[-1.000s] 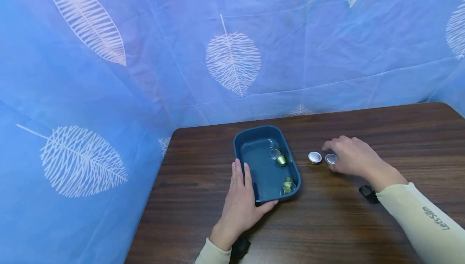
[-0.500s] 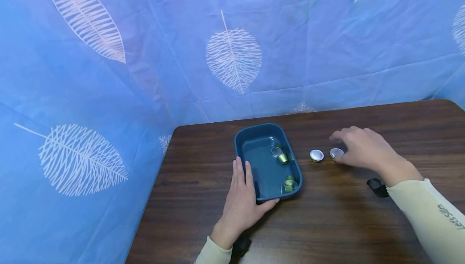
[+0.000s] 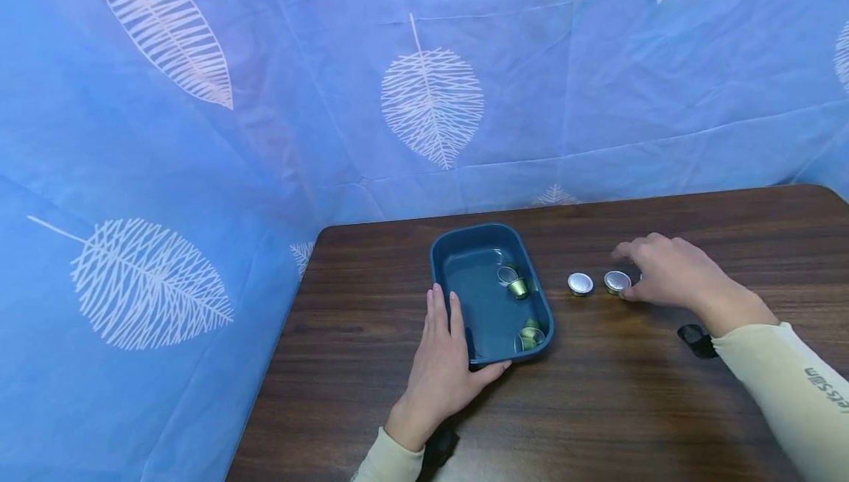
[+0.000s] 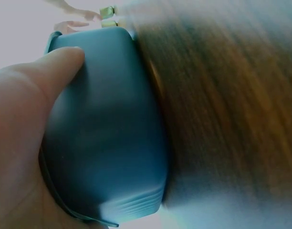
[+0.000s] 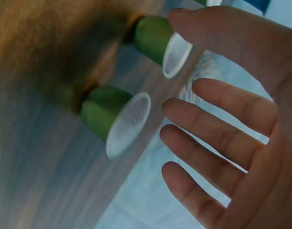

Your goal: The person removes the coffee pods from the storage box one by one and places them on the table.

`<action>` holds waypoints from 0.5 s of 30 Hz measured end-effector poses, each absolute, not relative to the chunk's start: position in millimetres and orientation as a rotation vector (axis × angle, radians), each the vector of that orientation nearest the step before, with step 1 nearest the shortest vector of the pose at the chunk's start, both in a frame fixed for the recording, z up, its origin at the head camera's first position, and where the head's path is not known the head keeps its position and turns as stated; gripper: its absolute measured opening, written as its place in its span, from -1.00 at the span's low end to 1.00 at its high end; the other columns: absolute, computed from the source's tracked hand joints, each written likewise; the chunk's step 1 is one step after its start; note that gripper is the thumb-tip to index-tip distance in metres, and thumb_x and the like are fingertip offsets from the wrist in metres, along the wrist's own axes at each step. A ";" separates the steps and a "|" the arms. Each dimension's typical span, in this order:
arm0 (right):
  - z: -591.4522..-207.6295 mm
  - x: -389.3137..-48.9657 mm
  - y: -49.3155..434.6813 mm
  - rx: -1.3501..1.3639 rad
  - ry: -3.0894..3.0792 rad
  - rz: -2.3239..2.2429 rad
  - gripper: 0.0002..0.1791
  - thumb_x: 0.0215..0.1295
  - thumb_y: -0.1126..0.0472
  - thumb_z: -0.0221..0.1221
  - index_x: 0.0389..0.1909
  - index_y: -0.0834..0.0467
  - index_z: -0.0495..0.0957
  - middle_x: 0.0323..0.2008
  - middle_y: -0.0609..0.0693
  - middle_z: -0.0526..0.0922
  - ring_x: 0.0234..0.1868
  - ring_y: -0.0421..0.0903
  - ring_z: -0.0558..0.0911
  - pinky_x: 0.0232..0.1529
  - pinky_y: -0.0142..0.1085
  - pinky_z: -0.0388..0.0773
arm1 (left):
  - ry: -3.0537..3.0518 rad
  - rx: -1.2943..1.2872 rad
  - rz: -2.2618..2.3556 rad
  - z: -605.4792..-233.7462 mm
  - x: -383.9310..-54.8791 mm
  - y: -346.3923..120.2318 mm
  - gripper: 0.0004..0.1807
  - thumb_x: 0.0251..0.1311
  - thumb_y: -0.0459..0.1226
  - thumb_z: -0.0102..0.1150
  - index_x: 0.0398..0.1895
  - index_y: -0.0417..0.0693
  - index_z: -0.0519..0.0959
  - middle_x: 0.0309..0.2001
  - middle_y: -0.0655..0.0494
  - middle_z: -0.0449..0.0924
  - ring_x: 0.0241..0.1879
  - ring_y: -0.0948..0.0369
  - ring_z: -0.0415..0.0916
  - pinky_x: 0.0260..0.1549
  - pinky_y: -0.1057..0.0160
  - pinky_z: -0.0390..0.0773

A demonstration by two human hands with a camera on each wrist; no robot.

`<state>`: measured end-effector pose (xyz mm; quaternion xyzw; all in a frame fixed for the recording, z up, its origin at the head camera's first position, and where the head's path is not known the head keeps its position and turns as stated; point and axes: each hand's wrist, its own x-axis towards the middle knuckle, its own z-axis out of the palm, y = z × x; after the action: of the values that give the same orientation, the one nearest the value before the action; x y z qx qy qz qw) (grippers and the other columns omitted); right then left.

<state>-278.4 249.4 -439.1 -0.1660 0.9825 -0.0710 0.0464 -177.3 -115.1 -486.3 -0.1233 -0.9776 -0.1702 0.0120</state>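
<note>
Capsules point(image 3: 532, 334), green with silvery lids, lie in a blue tray point(image 3: 467, 283) and stand on the dark wooden bench point(image 3: 597, 408). Nearest the person, a cream sleeve point(image 3: 391, 460) and a black wrist device point(image 3: 439, 449) lead to the left hand point(image 3: 441, 368), its fingers straight along the tray's left side, the forefinger slightly apart, the thumb against the near end. Inside the tray, one cluster sits in the near right corner; farther in, another lies by the right wall. How many each holds is hard to tell. Right of the tray, lids up, stand a left capsule point(image 3: 580, 284) and, near it, a middle capsule point(image 3: 617, 281); the right wrist view shows a third capsule point(image 5: 102, 112) by the right hand point(image 3: 676, 276). That hand's fingers and thumb are spread; whether the thumb touches the middle capsule cannot be told. Beyond the bench hangs a blue cloth point(image 3: 298, 135) with white leaf prints.
</note>
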 end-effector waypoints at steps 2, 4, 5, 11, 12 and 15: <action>-443.9 -279.0 247.1 -0.527 3.004 -0.221 -0.39 0.10 0.09 0.59 0.17 0.24 0.71 0.09 0.38 0.74 0.12 0.41 0.66 0.02 0.32 0.60 | -3.050 -0.380 -0.530 -486.7 -177.0 -115.1 0.36 0.19 0.41 0.38 0.76 -0.21 -0.02 0.78 -0.28 -0.32 0.77 -0.18 -0.23 0.59 -0.20 0.28; -446.7 -279.8 245.0 -0.549 3.006 -0.230 -0.46 0.11 0.12 0.58 0.10 0.22 0.73 0.00 0.30 0.78 0.01 0.33 0.70 -0.03 0.26 0.63 | -3.054 -0.375 -0.530 -486.6 -176.8 -115.1 0.36 0.19 0.41 0.38 0.76 -0.20 -0.03 0.78 -0.27 -0.33 0.77 -0.18 -0.25 0.59 -0.19 0.27; -447.6 -280.1 244.1 -0.560 3.007 -0.235 -0.51 0.11 0.14 0.58 0.06 0.22 0.74 -0.05 0.24 0.80 -0.07 0.25 0.72 -0.08 0.21 0.65 | -3.055 -0.373 -0.529 -486.5 -176.8 -115.0 0.36 0.19 0.41 0.38 0.76 -0.20 -0.03 0.78 -0.27 -0.33 0.77 -0.18 -0.25 0.59 -0.19 0.27; -448.6 -280.6 239.9 -0.591 2.986 -0.300 -0.71 0.17 0.21 0.52 -0.10 0.17 0.74 -0.26 0.01 0.76 -0.37 -0.09 0.58 -0.32 -0.03 0.59 | -3.051 -0.370 -0.532 -486.0 -176.9 -114.5 0.35 0.19 0.41 0.38 0.76 -0.18 -0.02 0.78 -0.27 -0.31 0.77 -0.18 -0.24 0.59 -0.21 0.28; -448.4 -280.1 239.3 -0.588 2.981 -0.307 -0.69 0.18 0.20 0.52 -0.08 0.18 0.73 -0.26 0.02 0.76 -0.38 -0.09 0.57 -0.32 -0.04 0.59 | -3.052 -0.370 -0.532 -485.8 -176.9 -114.3 0.35 0.19 0.41 0.38 0.76 -0.18 -0.02 0.78 -0.27 -0.31 0.77 -0.17 -0.24 0.59 -0.21 0.28; -445.5 -277.4 238.2 -0.575 2.987 -0.288 -0.56 0.16 0.15 0.55 0.03 0.22 0.73 -0.13 0.15 0.80 -0.28 0.02 0.69 -0.25 0.05 0.65 | -3.052 -0.375 -0.532 -485.5 -176.6 -114.2 0.34 0.19 0.40 0.38 0.76 -0.18 -0.02 0.78 -0.28 -0.31 0.77 -0.18 -0.23 0.58 -0.21 0.28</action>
<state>-277.4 238.2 -445.5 -0.1880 0.9767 -0.0940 0.0430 -176.6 -114.2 -485.5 -0.1201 -0.9780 -0.1704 0.0107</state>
